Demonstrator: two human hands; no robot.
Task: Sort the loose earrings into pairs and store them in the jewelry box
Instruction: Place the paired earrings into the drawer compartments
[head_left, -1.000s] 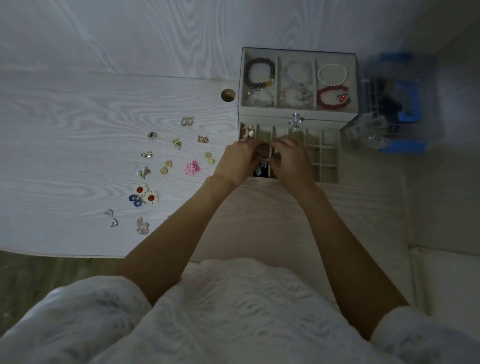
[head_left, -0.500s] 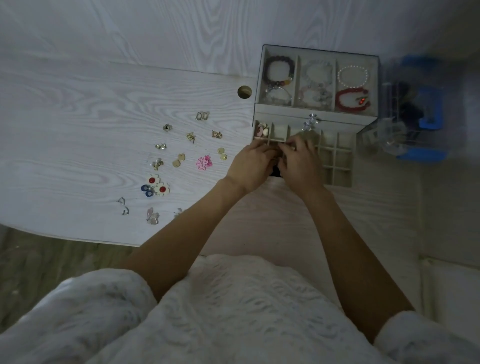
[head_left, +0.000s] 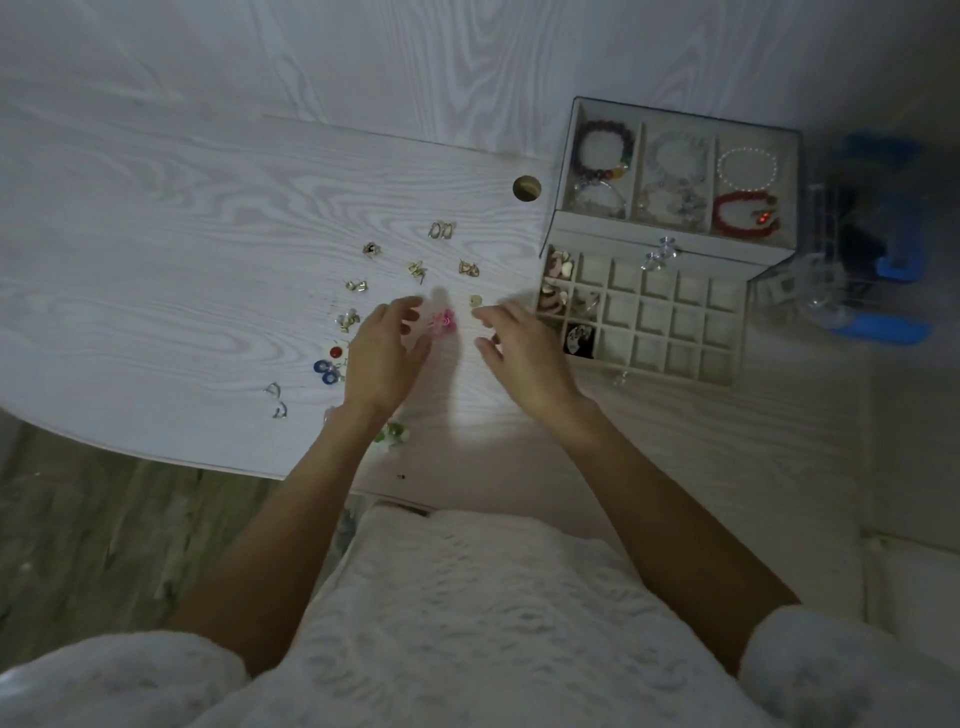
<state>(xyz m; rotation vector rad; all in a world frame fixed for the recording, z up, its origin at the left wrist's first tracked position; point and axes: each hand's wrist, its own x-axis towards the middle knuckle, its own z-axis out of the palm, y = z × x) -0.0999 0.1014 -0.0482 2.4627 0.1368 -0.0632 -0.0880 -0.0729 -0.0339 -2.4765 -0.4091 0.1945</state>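
Note:
Loose earrings lie scattered on the white table (head_left: 156, 249): a pink flower pair (head_left: 442, 320), small gold ones (head_left: 441, 229), a round gold stud (head_left: 476, 300), blue and red ones (head_left: 327, 364), silver hoops (head_left: 275, 400). The jewelry box (head_left: 670, 249) stands at the right, its gridded drawer (head_left: 644, 317) pulled out; the left cells hold earrings, including a dark pair (head_left: 577, 340). My left hand (head_left: 382, 358) and my right hand (head_left: 524, 348) hover open on either side of the pink flower pair, holding nothing.
The box's top tray holds bracelets (head_left: 605, 150) in three compartments. A clear and blue organizer (head_left: 872, 260) stands right of the box. A round cable hole (head_left: 527, 187) sits in the tabletop. Green and white earrings (head_left: 392, 434) lie near the front edge by my left wrist.
Both hands have left the drawer, where they were pressed together over a left cell, and moved left to the pink flower pair, fingers now spread. The dark pair stays in the drawer.

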